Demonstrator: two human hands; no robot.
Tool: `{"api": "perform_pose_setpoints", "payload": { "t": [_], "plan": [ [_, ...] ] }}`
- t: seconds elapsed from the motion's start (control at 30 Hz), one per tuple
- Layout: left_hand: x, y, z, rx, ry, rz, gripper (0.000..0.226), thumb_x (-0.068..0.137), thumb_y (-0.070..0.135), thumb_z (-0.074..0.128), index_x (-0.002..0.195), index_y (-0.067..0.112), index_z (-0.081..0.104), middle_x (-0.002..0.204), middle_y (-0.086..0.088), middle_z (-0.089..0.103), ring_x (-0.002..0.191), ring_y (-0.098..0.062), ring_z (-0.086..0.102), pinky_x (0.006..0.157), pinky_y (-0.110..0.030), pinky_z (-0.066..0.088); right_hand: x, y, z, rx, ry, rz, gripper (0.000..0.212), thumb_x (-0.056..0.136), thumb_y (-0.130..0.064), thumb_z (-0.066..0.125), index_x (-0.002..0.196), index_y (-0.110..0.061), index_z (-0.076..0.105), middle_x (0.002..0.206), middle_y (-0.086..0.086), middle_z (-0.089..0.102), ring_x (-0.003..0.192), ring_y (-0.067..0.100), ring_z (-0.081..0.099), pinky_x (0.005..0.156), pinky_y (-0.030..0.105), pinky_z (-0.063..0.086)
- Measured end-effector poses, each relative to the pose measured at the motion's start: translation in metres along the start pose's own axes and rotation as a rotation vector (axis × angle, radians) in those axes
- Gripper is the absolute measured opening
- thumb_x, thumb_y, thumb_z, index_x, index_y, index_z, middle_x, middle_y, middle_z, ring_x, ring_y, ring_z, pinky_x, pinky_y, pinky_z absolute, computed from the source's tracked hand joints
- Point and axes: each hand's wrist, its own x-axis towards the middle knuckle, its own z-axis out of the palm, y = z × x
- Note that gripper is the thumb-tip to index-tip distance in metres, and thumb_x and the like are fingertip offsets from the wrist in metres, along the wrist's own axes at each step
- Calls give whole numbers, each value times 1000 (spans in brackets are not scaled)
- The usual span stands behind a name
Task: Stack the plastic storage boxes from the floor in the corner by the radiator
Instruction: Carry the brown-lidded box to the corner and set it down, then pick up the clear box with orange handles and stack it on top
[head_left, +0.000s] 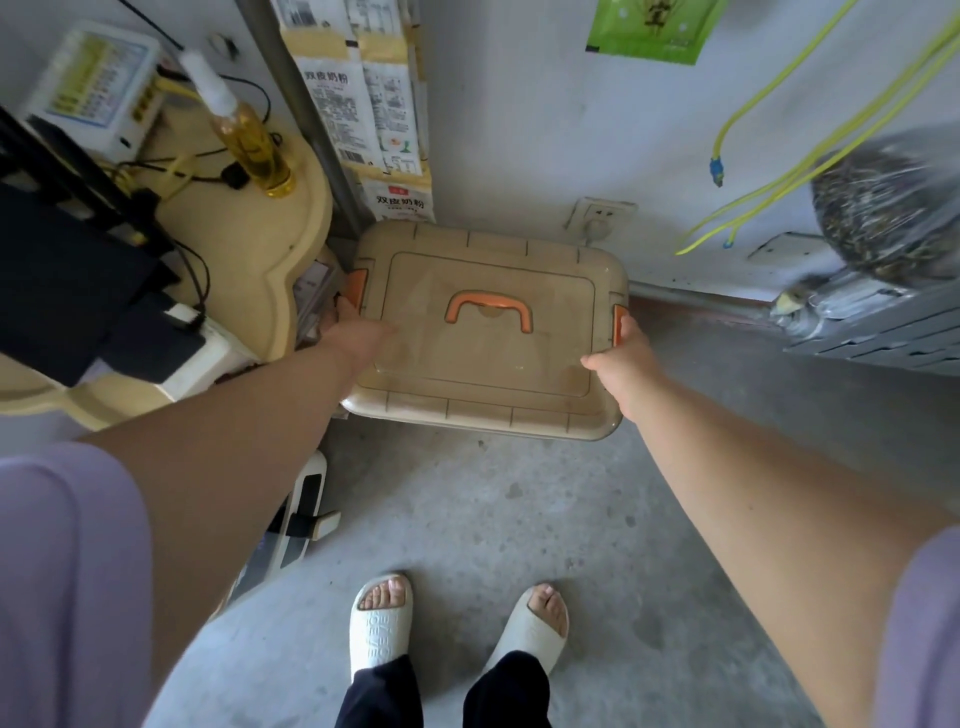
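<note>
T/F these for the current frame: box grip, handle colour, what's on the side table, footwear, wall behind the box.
1. The left hand and right hand hold the storage box at opposite ends. True.
2. The handle on top of the box is blue. False: it is orange.
3. A bottle of yellow liquid stands on the yellow table to the left of the box. True.
4. The person is barefoot. False: they wear white slippers on both feet.
5. A wall socket sits on the wall behind the box. True.
</note>
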Motion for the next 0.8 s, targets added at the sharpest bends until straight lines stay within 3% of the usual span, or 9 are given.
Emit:
{"api": "perform_pose_setpoints", "payload": {
  "t": [0.13, 0.2, 0.3, 0.37, 0.43, 0.57, 0.7, 0.8],
  "plan": [
    [-33, 17, -2, 69, -118, 25, 84, 91, 40, 54, 153, 17, 2, 161, -6, 6, 148, -23, 5, 120, -38, 9, -31, -22, -14, -55, -11, 23, 72, 78, -3, 68, 143, -13, 40, 136, 15, 52, 118, 30, 56, 99, 37, 48],
    [-63, 31, -8, 66, -181, 14, 83, 92, 42, 53, 152, 16, 1, 161, -7, 4, 148, -23, 4, 119, -35, 9, -53, -39, -27, -89, -14, 37, 64, 79, -7, 70, 138, -9, 44, 126, 12, 58, 105, 26, 59, 84, 30, 49],
    [-109, 52, -23, 73, -192, 77, 87, 88, 40, 60, 153, 18, 7, 161, -3, 2, 148, -22, 6, 117, -40, 13, -90, -66, -47, -39, -74, 60, 64, 81, -9, 70, 139, -7, 43, 112, 11, 56, 91, 23, 55, 75, 26, 40],
    [-140, 68, -36, 87, -211, 115, 85, 87, 40, 61, 152, 20, 10, 161, -1, 1, 148, -23, 6, 117, -42, 15, -119, -84, -63, -15, -119, 61, 69, 81, -11, 72, 142, -9, 40, 111, 13, 57, 83, 22, 56, 71, 26, 41],
    [-168, 84, -48, 111, -223, 159, 83, 88, 41, 61, 152, 22, 12, 161, 0, 1, 148, -23, 5, 117, -43, 14, -149, -102, -78, 26, -135, 56, 66, 81, -11, 72, 140, -9, 43, 95, 7, 56, 70, 18, 52, 65, 26, 42],
    [-225, 111, -73, 292, -223, 292, 83, 86, 44, 62, 151, 21, 16, 160, -5, 5, 147, -25, 7, 116, -43, 16, -208, -142, -115, 69, -144, -21, 57, 80, -11, 74, 130, -16, 47, 116, 13, 55, 92, 23, 56, 72, 29, 44],
    [-281, 132, -92, 392, -244, 456, 89, 81, 45, 68, 151, 20, 19, 160, -6, 6, 146, -27, 13, 117, -42, 17, -264, -173, -156, 40, -97, -100, 75, 81, -14, 72, 146, -13, 34, 129, 13, 51, 99, 23, 57, 84, 34, 44],
    [-319, 152, -103, 465, -266, 588, 91, 78, 44, 71, 150, 21, 20, 160, -4, 6, 145, -29, 15, 116, -44, 17, -312, -188, -189, 4, -57, -173, 72, 81, -14, 73, 143, -12, 36, 136, 13, 49, 107, 23, 54, 85, 33, 44]
  ]
}}
